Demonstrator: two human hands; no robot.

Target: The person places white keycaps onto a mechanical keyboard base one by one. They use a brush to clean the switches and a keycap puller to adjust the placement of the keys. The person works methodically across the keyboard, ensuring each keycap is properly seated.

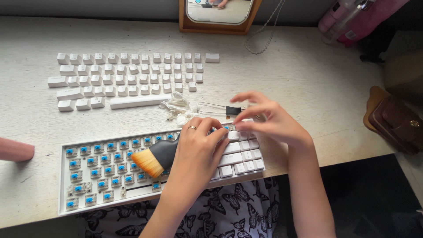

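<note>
Many loose keycaps (128, 79), wire puller (220, 109), mirror (218, 17) beyond keyboard (110, 176).

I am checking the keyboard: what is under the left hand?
Under the left hand lies a brush on the keyboard. Its handle and the keys beneath are covered.

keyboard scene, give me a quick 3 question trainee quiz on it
1. True or false: most of the keyboard has bare blue switches showing.
2. Which hand holds the brush? A) left hand B) right hand
3. Fill in: the removed keycaps lie in rows on the ___ above the keyboard.

Key
1. True; only the right end carries white keys.
2. A; the orange bristles stick out under that hand, while the right hand's fingertips pinch at the keyboard's top right edge.
3. Table.
</note>
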